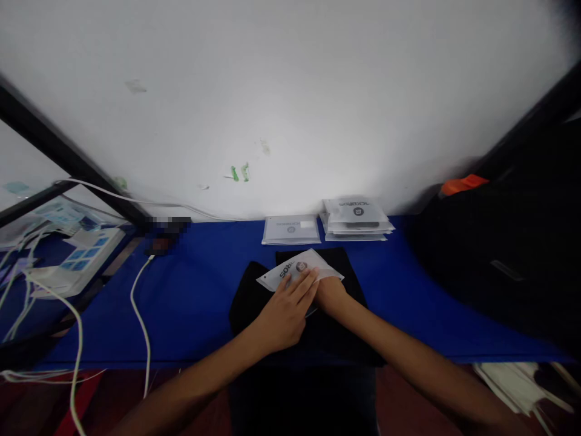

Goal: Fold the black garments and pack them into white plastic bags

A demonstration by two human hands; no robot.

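A translucent white pouch (276,276) with dark printed lettering and a round logo lies tilted over black cloth (254,297) near the front of the blue table. My left hand (285,312) rests on the pouch with its fingers stretched out toward the upper right. Partly under the pouch's right side is my right hand (329,293); its fingers are hidden, and what they may hold cannot be seen. Just behind, a similar flat pouch (276,231) lies by the wall.
Beside that pouch stands a stack of pouches (358,212). A large black bag (490,260) with an orange piece (463,184) fills the right. At left are a white cable (138,303), a blurred dark object (163,236) and a white power strip (82,260).
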